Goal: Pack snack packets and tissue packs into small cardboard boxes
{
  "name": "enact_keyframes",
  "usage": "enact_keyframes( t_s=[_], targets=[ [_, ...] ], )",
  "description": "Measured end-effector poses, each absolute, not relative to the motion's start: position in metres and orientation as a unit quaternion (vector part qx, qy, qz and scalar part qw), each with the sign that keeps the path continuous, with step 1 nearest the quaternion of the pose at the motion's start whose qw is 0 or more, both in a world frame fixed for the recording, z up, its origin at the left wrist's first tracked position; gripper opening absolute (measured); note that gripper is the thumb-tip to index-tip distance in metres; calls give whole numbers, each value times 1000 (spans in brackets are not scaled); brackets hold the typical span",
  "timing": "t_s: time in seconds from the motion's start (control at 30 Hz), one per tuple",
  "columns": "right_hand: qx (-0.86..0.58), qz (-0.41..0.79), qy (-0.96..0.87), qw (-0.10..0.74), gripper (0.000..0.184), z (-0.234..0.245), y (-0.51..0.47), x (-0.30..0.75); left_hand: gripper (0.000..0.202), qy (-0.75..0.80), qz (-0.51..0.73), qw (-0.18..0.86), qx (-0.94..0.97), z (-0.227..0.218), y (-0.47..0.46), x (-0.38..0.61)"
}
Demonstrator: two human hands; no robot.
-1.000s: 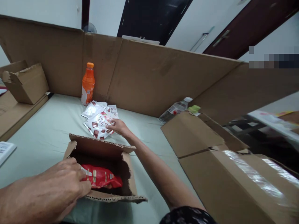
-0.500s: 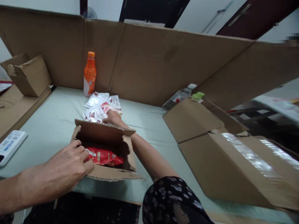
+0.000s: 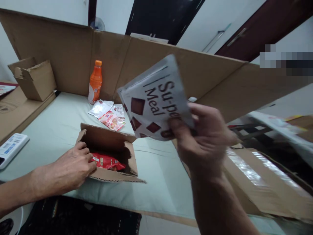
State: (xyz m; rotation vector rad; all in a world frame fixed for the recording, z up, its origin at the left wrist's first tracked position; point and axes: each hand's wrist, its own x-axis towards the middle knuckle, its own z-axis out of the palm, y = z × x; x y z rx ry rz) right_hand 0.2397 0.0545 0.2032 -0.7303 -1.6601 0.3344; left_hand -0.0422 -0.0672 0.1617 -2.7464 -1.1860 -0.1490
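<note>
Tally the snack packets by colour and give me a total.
White packets: 3 (held packet in the right hand; silvery packet and printed packet on the table)
Red packets: 2 (red packet in the open box by the left hand; pinkish-red packet on the table)
Total: 5
</note>
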Motion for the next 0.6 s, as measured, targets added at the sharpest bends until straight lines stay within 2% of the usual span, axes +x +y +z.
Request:
enact_keyframes(
  t_s=[0.07,0.13,0.27,0.43,0.6],
  targets=[
    [-275,56,-742,609,31,206,30,245,15,-397,-59,87,-912,161,-67,-41],
    [-208,15,-814,542,35,202,18,240,16,-407,-74,93,-906,160,-68,-40],
    [-128,72,-916,373,35,186,22,217,11,-423,-82,64,-900,164,-74,-37],
    [-177,121,-960,182,38,183,37,188,10,-443,-86,51,-891,175,-83,-38],
    [-216,114,-963,111,44,183,42,166,14,-467,-157,61,-868,176,-87,-43]
  ],
)
